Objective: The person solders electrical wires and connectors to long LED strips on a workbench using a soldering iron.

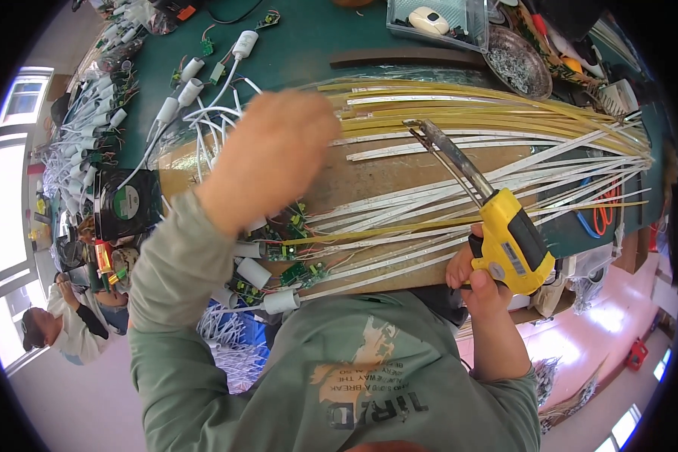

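Observation:
My right hand [481, 277] is wrapped round the handle of a yellow soldering gun [512, 245]. The gun's long metal tip points up and left over the strips. My left hand [282, 154] is over the left ends of the narrow LED strips; its fingers are curled and smeared by motion, so whether they hold anything is hidden. White strips [399, 197] and yellow-backed strips [459, 120] fan out across a brown board [335, 184]. Below my left hand, small green circuit boards [294, 273] and white plastic cylinders [254, 273] sit at the strips' near ends.
More white cylinders [190, 92] with cables lie on the green table [279, 60], with a heap at far left. A black reel [126, 202] stands by the left edge. At the back are a clear bin [437, 38] and a metal dish [516, 64]. A co-worker [75, 320] is at left.

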`<state>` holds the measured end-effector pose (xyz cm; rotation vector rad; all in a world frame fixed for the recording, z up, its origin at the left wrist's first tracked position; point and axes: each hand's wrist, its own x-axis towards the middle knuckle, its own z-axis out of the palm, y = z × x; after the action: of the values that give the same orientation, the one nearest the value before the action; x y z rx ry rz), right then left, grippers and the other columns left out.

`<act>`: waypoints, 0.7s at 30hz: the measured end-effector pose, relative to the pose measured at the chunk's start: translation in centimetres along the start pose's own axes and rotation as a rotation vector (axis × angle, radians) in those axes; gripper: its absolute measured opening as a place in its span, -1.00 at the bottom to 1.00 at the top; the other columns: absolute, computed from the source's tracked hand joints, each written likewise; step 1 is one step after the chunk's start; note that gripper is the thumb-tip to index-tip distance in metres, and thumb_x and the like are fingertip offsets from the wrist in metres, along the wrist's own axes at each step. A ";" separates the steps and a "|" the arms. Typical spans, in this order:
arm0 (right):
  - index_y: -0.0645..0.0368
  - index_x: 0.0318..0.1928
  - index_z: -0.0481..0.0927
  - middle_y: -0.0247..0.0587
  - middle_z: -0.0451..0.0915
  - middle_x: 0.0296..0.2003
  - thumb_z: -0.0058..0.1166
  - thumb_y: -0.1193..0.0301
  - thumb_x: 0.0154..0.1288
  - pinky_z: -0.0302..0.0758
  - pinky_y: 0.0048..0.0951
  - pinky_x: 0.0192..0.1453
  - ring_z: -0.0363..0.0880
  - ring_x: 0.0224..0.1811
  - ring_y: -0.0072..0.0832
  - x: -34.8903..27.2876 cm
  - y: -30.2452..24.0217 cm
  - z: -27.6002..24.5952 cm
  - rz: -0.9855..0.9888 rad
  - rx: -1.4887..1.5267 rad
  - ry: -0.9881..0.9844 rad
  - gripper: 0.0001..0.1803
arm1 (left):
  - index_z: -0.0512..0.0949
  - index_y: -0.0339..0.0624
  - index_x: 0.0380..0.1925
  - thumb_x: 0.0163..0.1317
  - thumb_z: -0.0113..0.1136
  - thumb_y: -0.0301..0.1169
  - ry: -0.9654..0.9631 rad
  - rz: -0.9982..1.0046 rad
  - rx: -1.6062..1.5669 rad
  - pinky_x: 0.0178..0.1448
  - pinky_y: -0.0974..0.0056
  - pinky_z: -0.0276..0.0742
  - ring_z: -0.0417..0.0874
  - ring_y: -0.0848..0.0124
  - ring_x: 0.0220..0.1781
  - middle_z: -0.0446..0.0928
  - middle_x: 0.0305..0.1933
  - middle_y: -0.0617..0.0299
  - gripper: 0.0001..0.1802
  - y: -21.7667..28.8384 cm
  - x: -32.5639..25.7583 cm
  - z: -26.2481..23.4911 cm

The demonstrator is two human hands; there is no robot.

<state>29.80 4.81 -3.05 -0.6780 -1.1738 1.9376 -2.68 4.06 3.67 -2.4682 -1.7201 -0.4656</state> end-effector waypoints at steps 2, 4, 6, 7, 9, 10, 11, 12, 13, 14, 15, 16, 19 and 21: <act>0.38 0.27 0.21 -0.30 0.39 -0.52 0.18 0.28 0.27 0.39 -0.49 -0.42 0.35 -0.53 -0.54 0.0 -0.1 0.2 0.001 -0.015 -0.001 -0.31 | 0.56 -0.18 -0.26 0.06 0.18 -0.53 -0.104 -0.045 -0.077 0.03 0.15 0.42 0.56 0.17 -0.09 0.56 -0.16 0.14 -0.80 1.7 -0.5 0.5; 0.32 0.23 0.24 -0.31 0.36 -0.57 0.27 0.19 0.21 0.38 -0.48 -0.51 0.33 -0.61 -0.55 0.1 0.0 0.5 0.011 -0.029 0.043 -0.27 | 0.55 -0.18 -0.29 0.05 0.17 -0.53 -0.159 -0.105 -0.142 -0.05 0.13 0.41 0.55 0.15 -0.16 0.55 -0.22 0.15 -0.82 2.2 -1.0 1.3; 0.32 0.23 0.24 -0.31 0.37 -0.57 0.27 0.19 0.21 0.38 -0.49 -0.52 0.33 -0.61 -0.56 0.1 -0.1 0.6 0.012 -0.046 0.045 -0.27 | 0.55 -0.18 -0.29 0.05 0.17 -0.52 -0.127 -0.128 -0.145 -0.06 0.13 0.41 0.56 0.15 -0.18 0.56 -0.24 0.15 -0.83 2.5 -1.2 1.6; 0.32 0.23 0.24 -0.31 0.37 -0.57 0.27 0.19 0.21 0.37 -0.49 -0.52 0.33 -0.62 -0.56 0.1 -0.1 0.6 0.009 -0.058 0.045 -0.27 | 0.55 -0.18 -0.30 0.05 0.17 -0.52 -0.095 -0.151 -0.142 -0.07 0.13 0.41 0.56 0.15 -0.19 0.56 -0.27 0.15 -0.83 2.6 -1.2 1.7; 0.32 0.23 0.24 -0.31 0.37 -0.57 0.28 0.19 0.20 0.37 -0.50 -0.52 0.33 -0.61 -0.56 0.0 -0.1 0.7 0.019 -0.061 0.048 -0.27 | 0.55 -0.18 -0.29 0.06 0.17 -0.52 -0.107 -0.160 -0.148 -0.08 0.13 0.41 0.57 0.14 -0.21 0.56 -0.28 0.15 -0.83 2.7 -1.1 1.7; 0.32 0.23 0.25 -0.31 0.37 -0.58 0.28 0.19 0.20 0.37 -0.50 -0.52 0.33 -0.61 -0.56 0.0 -0.2 0.6 0.027 -0.061 0.051 -0.27 | 0.56 -0.18 -0.29 0.06 0.17 -0.52 -0.120 -0.168 -0.152 -0.09 0.13 0.41 0.57 0.14 -0.22 0.57 -0.30 0.15 -0.83 2.7 -1.1 1.7; 0.32 0.23 0.25 -0.31 0.37 -0.58 0.28 0.19 0.20 0.37 -0.50 -0.52 0.33 -0.61 -0.56 0.0 -0.2 0.6 0.027 -0.063 0.052 -0.27 | 0.56 -0.18 -0.29 0.06 0.17 -0.52 -0.120 -0.168 -0.153 -0.09 0.13 0.41 0.57 0.14 -0.22 0.57 -0.30 0.15 -0.83 2.7 -1.1 1.9; 0.32 0.23 0.25 -0.31 0.36 -0.58 0.28 0.18 0.20 0.37 -0.50 -0.52 0.33 -0.61 -0.56 0.0 -0.2 0.6 0.028 -0.073 0.053 -0.26 | 0.55 -0.17 -0.29 0.07 0.17 -0.52 -0.113 -0.117 -0.163 -0.10 0.13 0.41 0.57 0.14 -0.22 0.57 -0.29 0.16 -0.83 2.7 -1.2 2.1; 0.32 0.23 0.25 -0.31 0.36 -0.58 0.28 0.18 0.19 0.37 -0.50 -0.52 0.33 -0.60 -0.56 0.0 -0.3 0.7 0.029 -0.084 0.055 -0.26 | 0.55 -0.17 -0.29 0.07 0.17 -0.51 -0.106 -0.065 -0.173 -0.10 0.14 0.41 0.57 0.14 -0.22 0.58 -0.28 0.16 -0.84 2.7 -1.2 2.3; 0.32 0.23 0.25 -0.31 0.36 -0.58 0.28 0.18 0.19 0.37 -0.50 -0.52 0.33 -0.60 -0.56 0.0 -0.3 0.6 0.029 -0.087 0.059 -0.26 | 0.55 -0.17 -0.29 0.07 0.17 -0.51 -0.105 -0.062 -0.177 -0.10 0.14 0.41 0.57 0.14 -0.22 0.58 -0.28 0.16 -0.84 2.9 -1.2 2.4; 0.32 0.23 0.25 -0.31 0.36 -0.58 0.29 0.17 0.19 0.36 -0.51 -0.52 0.33 -0.60 -0.56 0.1 -0.3 0.7 0.026 -0.084 0.056 -0.25 | 0.55 -0.17 -0.29 0.09 0.17 -0.52 -0.151 -0.062 -0.212 -0.11 0.13 0.41 0.57 0.14 -0.23 0.57 -0.28 0.16 -0.85 3.3 -1.3 2.3; 0.32 0.23 0.25 -0.31 0.36 -0.58 0.29 0.16 0.19 0.36 -0.51 -0.52 0.33 -0.60 -0.56 0.1 -0.3 0.8 0.024 -0.081 0.052 -0.25 | 0.54 -0.17 -0.30 0.10 0.17 -0.52 -0.196 -0.061 -0.246 -0.11 0.13 0.42 0.57 0.13 -0.23 0.57 -0.29 0.16 -0.86 3.5 -1.2 2.3; 0.32 0.24 0.25 -0.31 0.36 -0.58 0.29 0.15 0.19 0.35 -0.52 -0.51 0.32 -0.60 -0.57 0.2 -0.4 0.9 0.035 -0.087 0.052 -0.24 | 0.52 -0.19 -0.30 0.11 0.16 -0.53 -0.101 -0.160 -0.183 -0.11 0.12 0.42 0.56 0.12 -0.23 0.56 -0.29 0.15 -0.87 3.5 -1.0 2.7; 0.31 0.24 0.25 -0.31 0.36 -0.58 0.29 0.14 0.18 0.35 -0.52 -0.51 0.32 -0.60 -0.57 0.2 -0.4 0.8 0.038 -0.090 0.054 -0.23 | 0.52 -0.20 -0.30 0.11 0.15 -0.54 -0.095 -0.178 -0.181 -0.11 0.11 0.42 0.56 0.12 -0.23 0.56 -0.28 0.14 -0.87 3.5 -0.8 2.8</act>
<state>29.20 4.68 -2.35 -0.8006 -1.2285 1.8943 0.85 2.78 1.09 -2.5050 -2.0313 -0.5517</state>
